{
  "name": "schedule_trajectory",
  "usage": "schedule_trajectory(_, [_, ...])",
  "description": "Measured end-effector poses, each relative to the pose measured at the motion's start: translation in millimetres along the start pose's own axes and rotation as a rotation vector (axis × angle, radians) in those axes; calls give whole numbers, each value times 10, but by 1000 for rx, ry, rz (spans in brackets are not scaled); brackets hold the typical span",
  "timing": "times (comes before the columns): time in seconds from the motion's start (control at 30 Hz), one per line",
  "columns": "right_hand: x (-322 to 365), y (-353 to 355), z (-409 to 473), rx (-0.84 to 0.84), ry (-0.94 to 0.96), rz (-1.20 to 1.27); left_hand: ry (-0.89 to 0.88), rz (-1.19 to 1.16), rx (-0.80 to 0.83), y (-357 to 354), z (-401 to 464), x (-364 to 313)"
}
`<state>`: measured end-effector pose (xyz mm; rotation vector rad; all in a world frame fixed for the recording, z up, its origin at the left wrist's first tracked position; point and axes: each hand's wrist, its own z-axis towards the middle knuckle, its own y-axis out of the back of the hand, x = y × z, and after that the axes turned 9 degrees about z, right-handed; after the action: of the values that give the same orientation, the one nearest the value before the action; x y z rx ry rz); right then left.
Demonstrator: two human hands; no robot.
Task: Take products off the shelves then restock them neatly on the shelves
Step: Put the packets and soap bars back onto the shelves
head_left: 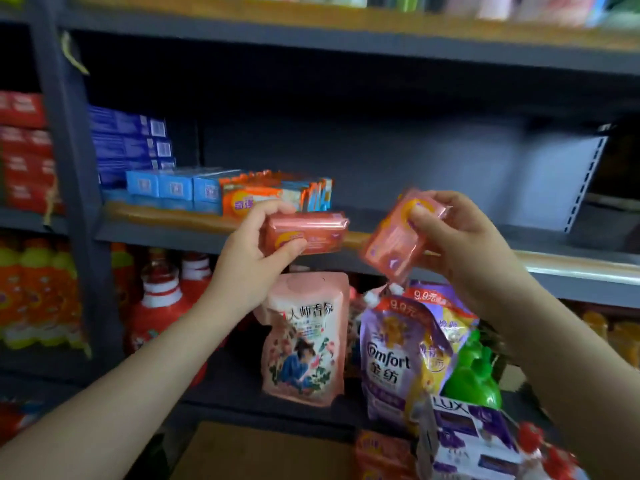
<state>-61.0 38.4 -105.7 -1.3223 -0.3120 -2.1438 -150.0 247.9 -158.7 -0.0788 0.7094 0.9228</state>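
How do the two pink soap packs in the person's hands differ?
The pack in the left hand, call it the left pack, lies level with its long side facing the camera; the right pack, pinched by the right hand, is tilted, one corner pointing down. The left pack is held nearer the stocked orange packs; the right pack is held before the bare shelf. Both are pink wrapped bars with an orange mark.

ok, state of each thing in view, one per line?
left hand: gripping a pink soap pack, held level
right hand: gripping a second pink soap pack, tilted
middle shelf: right side bare, boxes stacked left
pink refill pouch: upright, lower shelf
Comfort pouch: upright, leaning
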Motion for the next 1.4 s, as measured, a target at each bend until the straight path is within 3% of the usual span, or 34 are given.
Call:
schedule_trajectory(0.07, [-82, 31, -80, 146, 2, -238, 51, 11, 51, -17, -144, 100])
schedule_trajectory(0.23, [-760, 18, -569, 840, -213, -1029, 288, 57, 324, -200, -1059, 616])
schedule_trajectory(0.33, [-1302, 48, -921, 1057, -326, -1272, 406, 83, 451, -332, -1540, 779])
schedule_trajectory(0.47, [-1735, 117, -1141, 1217, -469, -1360, 522, 92, 549, -482, -1897, 784])
schedule_trajectory(0.67, [-1775, 276, -1137, 1215, -424, -1380, 777, -23, 599, -580, -2081, 722])
schedule_trajectory(0.83, [-1020, 742, -1243, 827, -479, -873, 640, 34, 717, -678, -2185, 671])
schedule_trajectory(0.97, [-692, 1179, -1601, 704, -456, -895, 633, 104, 803, -694, -2245, 680])
schedule_trajectory(1.1, [-660, 1406, -1865, 788, -362, -1171, 485, 296, 991, -681, -2229, 719])
schedule_trajectory(1.23, [-697, 1481, -1939, 797, -389, -1256, 84, 617, 849, -821, -2227, 502])
schedule_trajectory(1.3, [-725, 1513, -1916, 758, -329, -1235, -42, 470, 819, -969, -2261, 192])
schedule_trajectory(1.4, [-691, 1581, -1877, 628, -289, -1104, 63, 267, 943, -1254, -2290, -318])
